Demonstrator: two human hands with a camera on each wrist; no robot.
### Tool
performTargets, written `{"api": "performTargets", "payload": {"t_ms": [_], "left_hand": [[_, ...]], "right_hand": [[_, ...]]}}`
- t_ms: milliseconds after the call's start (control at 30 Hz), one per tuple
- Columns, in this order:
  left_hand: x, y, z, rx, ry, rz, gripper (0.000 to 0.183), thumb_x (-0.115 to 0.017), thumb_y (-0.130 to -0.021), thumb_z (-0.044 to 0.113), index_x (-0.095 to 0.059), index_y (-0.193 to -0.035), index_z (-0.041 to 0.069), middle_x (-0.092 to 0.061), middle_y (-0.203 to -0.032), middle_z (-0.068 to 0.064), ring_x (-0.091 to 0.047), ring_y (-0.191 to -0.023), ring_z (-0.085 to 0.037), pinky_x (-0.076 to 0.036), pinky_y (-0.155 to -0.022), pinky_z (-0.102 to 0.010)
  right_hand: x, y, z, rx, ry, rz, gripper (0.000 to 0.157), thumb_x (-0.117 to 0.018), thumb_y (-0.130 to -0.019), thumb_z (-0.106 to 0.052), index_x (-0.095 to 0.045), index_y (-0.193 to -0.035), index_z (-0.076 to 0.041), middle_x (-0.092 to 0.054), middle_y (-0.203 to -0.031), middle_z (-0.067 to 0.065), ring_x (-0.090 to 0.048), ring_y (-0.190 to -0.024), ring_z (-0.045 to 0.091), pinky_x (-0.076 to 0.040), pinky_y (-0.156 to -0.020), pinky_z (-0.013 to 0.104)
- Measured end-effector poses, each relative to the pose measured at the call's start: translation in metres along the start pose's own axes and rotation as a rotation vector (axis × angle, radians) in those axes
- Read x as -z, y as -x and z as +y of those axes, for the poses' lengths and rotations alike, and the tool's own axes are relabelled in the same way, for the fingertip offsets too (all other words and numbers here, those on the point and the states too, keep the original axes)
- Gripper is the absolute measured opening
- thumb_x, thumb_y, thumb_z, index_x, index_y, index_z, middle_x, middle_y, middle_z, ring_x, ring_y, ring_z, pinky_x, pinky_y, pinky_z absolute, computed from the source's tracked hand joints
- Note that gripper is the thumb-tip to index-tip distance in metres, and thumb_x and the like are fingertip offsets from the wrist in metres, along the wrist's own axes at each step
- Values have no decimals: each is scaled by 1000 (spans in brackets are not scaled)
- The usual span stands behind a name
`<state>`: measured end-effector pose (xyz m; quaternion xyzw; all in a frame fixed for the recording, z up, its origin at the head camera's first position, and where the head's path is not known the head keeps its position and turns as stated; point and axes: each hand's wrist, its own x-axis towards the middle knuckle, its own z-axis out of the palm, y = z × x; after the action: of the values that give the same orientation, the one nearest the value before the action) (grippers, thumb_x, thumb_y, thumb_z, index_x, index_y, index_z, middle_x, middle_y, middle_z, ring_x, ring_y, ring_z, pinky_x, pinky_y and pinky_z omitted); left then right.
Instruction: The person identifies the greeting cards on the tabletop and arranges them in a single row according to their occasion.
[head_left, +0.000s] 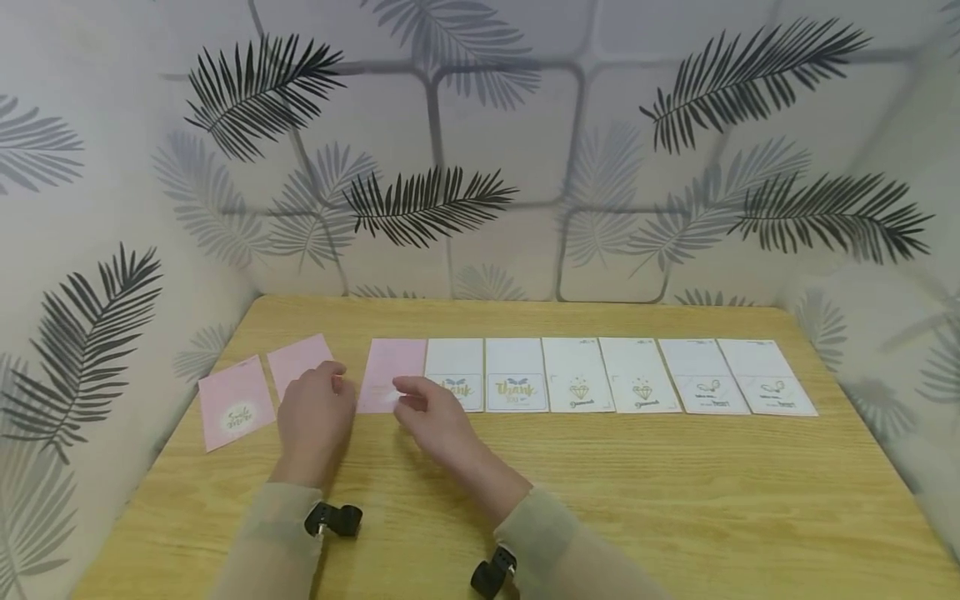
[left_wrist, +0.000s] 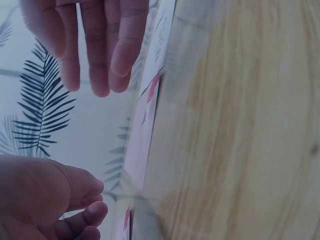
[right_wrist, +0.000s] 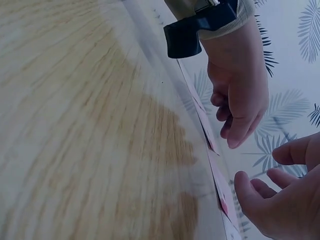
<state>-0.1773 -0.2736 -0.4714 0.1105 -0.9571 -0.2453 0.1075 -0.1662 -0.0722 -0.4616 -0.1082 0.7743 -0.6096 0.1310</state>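
My left hand [head_left: 313, 417] hovers over the right part of a tilted pink card [head_left: 296, 357], its fingers loosely bent and gripping nothing. My right hand [head_left: 442, 421] is over the seam between an upright pink card [head_left: 393, 358] and a white "Thank you" card [head_left: 453, 354]. Its fingers and thumb are relaxed, with a gap between them. In the right wrist view, my right hand's thumb and fingers [right_wrist: 250, 192] stand apart with nothing between them, close to the cards. At the far left lies another tilted pink card [head_left: 231, 396] with gold lettering.
Rightward along the row lie a second "Thank you" card [head_left: 513, 358], two white cards with gold diamonds [head_left: 573, 362], and two white cards with small drawings [head_left: 693, 362]. They rest on a wooden table [head_left: 600, 492]. A leaf-patterned wall [head_left: 510, 142] rises behind.
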Motion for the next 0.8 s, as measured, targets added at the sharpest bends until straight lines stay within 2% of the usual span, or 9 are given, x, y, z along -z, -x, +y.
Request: {"api": "performTargets", "payload": {"t_ms": [167,400,600,800], "left_hand": [[14,0,-13,22,28,20,39,-56,-108,21,-70,-139,2,-75,-124,-23,-70,-112,-49,-56,-86,-63],[33,-2,-35,69,16,11,41,-56,-110,22,-65,-144,0,-70,-129,-28,-66,-116,-53,-53,-90,-66],[39,-4,-55,122,17,-11,46,-54,-111,24,-62,-146,-3,-67,-130,-30,-64,-117,-53,-50,-93,-66],[44,-4,-67,146,39,-47,51,-55,-108,25,-59,-148,-7,-67,-131,-32,-65,-118,-55,-51,-92,-67]], "right_hand": [[-5,-6,-7,2,-23,-14,45,-64,-109,-15,-64,-153,-9,-65,-152,8,-63,-140,27,-55,-110,44],[-16,-20,-18,1,-66,-44,49,-62,-108,-15,-61,-156,-7,-63,-156,9,-62,-140,28,-53,-112,47],[-28,-33,-22,-10,-61,-46,50,-63,-107,-11,-60,-156,-4,-63,-155,11,-62,-140,29,-54,-111,48],[-42,-44,-27,-34,-29,-45,49,-66,-104,-8,-64,-153,-5,-65,-153,9,-65,-137,26,-55,-109,42]]}}
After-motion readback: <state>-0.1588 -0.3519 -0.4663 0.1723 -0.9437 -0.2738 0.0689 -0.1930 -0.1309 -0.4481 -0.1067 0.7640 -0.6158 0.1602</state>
